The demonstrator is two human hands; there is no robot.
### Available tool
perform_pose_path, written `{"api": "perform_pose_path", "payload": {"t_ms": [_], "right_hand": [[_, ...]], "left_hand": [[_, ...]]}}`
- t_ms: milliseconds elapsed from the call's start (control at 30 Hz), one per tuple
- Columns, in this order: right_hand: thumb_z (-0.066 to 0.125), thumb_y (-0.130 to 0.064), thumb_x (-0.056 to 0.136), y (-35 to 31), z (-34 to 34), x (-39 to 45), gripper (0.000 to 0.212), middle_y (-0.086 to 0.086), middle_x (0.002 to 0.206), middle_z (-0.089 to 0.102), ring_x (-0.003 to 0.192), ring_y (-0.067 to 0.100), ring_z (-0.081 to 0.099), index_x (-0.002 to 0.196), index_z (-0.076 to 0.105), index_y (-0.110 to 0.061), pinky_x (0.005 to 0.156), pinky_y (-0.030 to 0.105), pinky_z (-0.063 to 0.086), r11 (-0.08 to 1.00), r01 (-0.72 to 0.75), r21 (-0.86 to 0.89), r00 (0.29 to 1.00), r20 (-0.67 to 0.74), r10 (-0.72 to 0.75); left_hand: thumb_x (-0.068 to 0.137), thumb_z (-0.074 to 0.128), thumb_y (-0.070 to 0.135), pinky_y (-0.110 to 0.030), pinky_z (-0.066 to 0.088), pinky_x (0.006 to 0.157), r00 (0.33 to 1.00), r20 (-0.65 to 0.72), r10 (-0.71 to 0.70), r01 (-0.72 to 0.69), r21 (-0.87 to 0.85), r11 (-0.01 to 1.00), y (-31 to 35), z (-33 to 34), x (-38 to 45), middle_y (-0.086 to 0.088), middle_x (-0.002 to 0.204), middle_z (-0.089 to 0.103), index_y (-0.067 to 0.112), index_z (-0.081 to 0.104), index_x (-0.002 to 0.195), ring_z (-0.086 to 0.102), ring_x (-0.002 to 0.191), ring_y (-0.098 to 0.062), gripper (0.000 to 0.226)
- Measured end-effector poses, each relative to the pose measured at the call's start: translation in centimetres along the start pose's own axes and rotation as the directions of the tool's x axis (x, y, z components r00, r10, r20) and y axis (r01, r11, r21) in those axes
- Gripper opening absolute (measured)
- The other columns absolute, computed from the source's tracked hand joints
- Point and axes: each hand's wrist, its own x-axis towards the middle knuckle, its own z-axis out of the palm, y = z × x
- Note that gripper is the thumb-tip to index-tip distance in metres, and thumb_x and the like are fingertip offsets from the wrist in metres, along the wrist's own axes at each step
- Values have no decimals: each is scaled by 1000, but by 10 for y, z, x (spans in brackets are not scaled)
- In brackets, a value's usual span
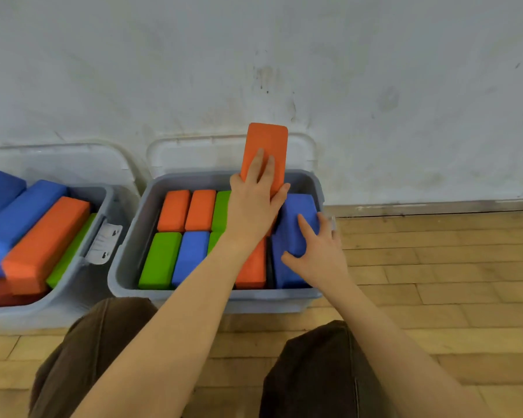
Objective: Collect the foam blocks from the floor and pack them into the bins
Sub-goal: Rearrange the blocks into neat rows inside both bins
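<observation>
Two knees in brown trousers (97, 351) sit nearest us at 6 o'clock. Beyond them, our right hand (317, 251) curls its fingers round a blue foam block (293, 224) at the grey bin's (127, 267) 3 o'clock side. Farther, our left hand (254, 200) grips an upright orange foam block (267, 143) above the bin's 12 o'clock rim. A second bin (82, 267) stands at 9 o'clock.

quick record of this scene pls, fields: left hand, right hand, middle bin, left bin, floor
left hand: left hand grips upright orange block over the middle bin
right hand: right hand holds blue block at the bin's right end
middle bin: middle bin holds rows of orange, green and blue blocks
left bin: left bin piled with tilted blocks
floor: wood floor; no loose blocks seen
</observation>
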Motion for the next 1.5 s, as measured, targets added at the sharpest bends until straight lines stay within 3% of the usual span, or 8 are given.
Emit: {"api": "perform_pose_path", "payload": {"t_ms": [133, 633, 833, 1000, 1100, 1233, 1367, 1500], "right_hand": [[54, -57, 84, 9, 12, -4, 84, 10, 158, -2, 137, 35, 18, 150, 10, -31, 93, 39, 44, 998, -4, -58, 990, 138, 12], [47, -69, 82, -5, 31, 16, 87, 15, 157, 0, 124, 32, 42, 150, 11, -28, 86, 35, 48, 951, 119, -287, 957, 288, -33], [49, -67, 82, -2, 30, 18, 86, 14, 158, 3, 118, 30, 47, 149, 14, -28, 85, 34, 49, 954, 132, -269, 952, 304, -47], [52, -66, 81, 10, 31, 17, 85, 12, 157, 9, 111, 26, 51, 149, 17, -28, 84, 32, 50, 968, 108, -227, 963, 266, -45], [51, -66, 81, 15, 31, 17, 84, 12, 157, 12, 110, 24, 53, 149, 19, -27, 84, 31, 48, 967, 122, -221, 966, 250, -65], [54, -65, 80, 21, 35, 19, 84, 13, 156, 16, 112, 26, 53, 148, 23, -27, 83, 33, 49, 974, 117, -194, 971, 228, -71], [54, -65, 79, 24, 40, 22, 83, 11, 156, 18, 117, 26, 50, 148, 24, -28, 83, 33, 50, 978, 95, -186, 979, 198, -57], [48, -72, 78, 28, 47, 26, 83, 10, 154, 23, 113, 24, 54, 146, 27, -29, 78, 31, 51, 976, 106, -192, 983, 168, -73]], "left_hand": [[88, 40, 41, -44, 49, 72, 1000, -21, 3, -2, 16, 1000, -6, 18, 6, -20, 137, 49, 0, 57, 126, 54, 75, -43, 58], [90, 40, 42, -48, 53, 71, 998, -62, 15, -19, -52, 998, -20, 25, 29, -22, 138, 47, -1, 55, 127, 54, 82, -45, 59], [86, 38, 41, -47, 52, 73, 997, -73, -10, 4, -88, 996, -9, 29, 42, -24, 137, 47, -3, 54, 128, 56, 82, -45, 63], [91, 37, 55, -43, 44, 86, 973, 123, -194, 199, -30, 980, 0, 37, 52, -2, 156, 19, 18, 29, 147, 44, 112, -38, 68], [92, 40, 57, -44, 42, 91, 956, 199, -214, 211, 38, 977, 1, 48, 65, 2, 157, 14, 23, 23, 149, 39, 121, -40, 68], [93, 40, 56, -44, 40, 92, 927, 311, -211, 206, 49, 977, -4, 80, 58, 0, 157, 11, 22, 20, 150, 36, 123, -43, 69], [93, 42, 53, -43, 35, 98, 924, 321, -209, 219, 3, 976, -15, 97, 53, -1, 157, 12, 21, 20, 150, 36, 122, -44, 69], [92, 42, 55, -42, 44, 89, 931, 315, -183, 185, 23, 982, -19, 107, 57, 1, 157, 13, 22, 20, 150, 38, 116, -41, 69]]}}
